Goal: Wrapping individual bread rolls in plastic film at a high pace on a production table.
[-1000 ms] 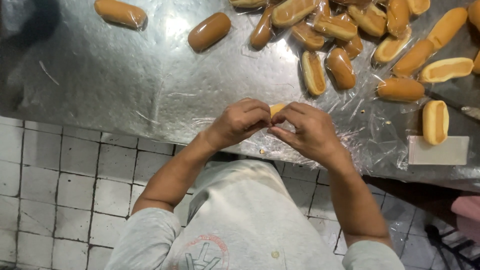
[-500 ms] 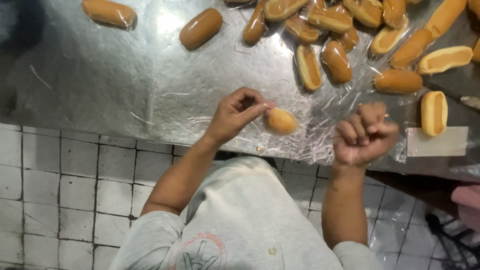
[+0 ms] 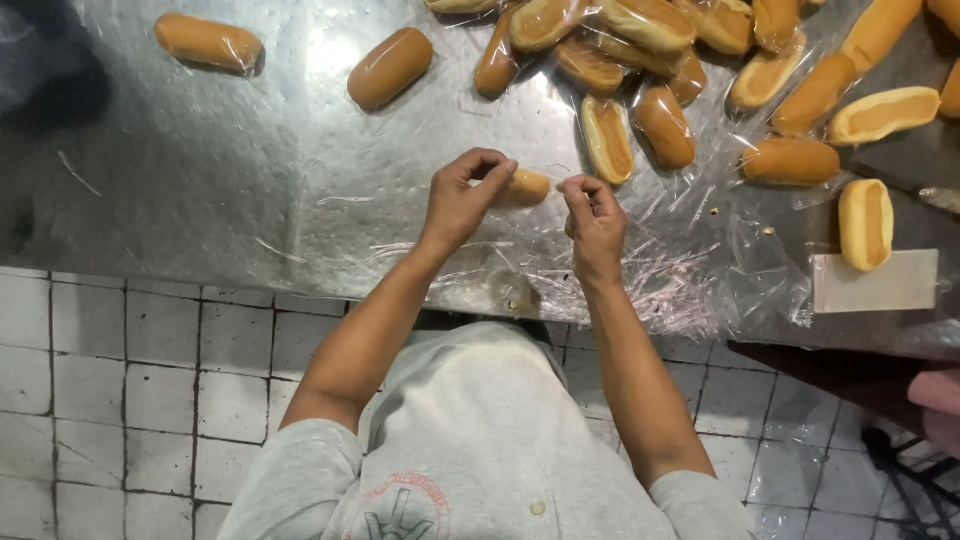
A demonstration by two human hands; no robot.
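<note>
— Steel is the counter point(image 3: 200, 190), yes? What do the hands do on it?

— Yes, shiny steel, with loose clear plastic film point(image 3: 660, 290) lying crumpled near its front edge. The left hand point(image 3: 462, 200) is curled, and its grip pinches one end of a small bread roll point(image 3: 524, 188) between thumb and fingertips. The roll rests on the counter, between both hands.

— And the right hand?

— The right hand point(image 3: 594, 218) is just beside the roll on its other side. Its grip is pressed together, fingertips against thumb (maybe on a thin bit of film, but I cannot tell this for sure).

— Where is the other bread?

— A heap of rolls point(image 3: 640, 60) lies at the far side of the counter, many wrapped in film, some cut open on top. Two single wrapped rolls lie apart to the left, one point(image 3: 390, 68) nearer the heap and one point(image 3: 207, 42) near the corner. At the right, one split roll point(image 3: 866, 222) lies just above a flat pale card point(image 3: 875, 282).
</note>
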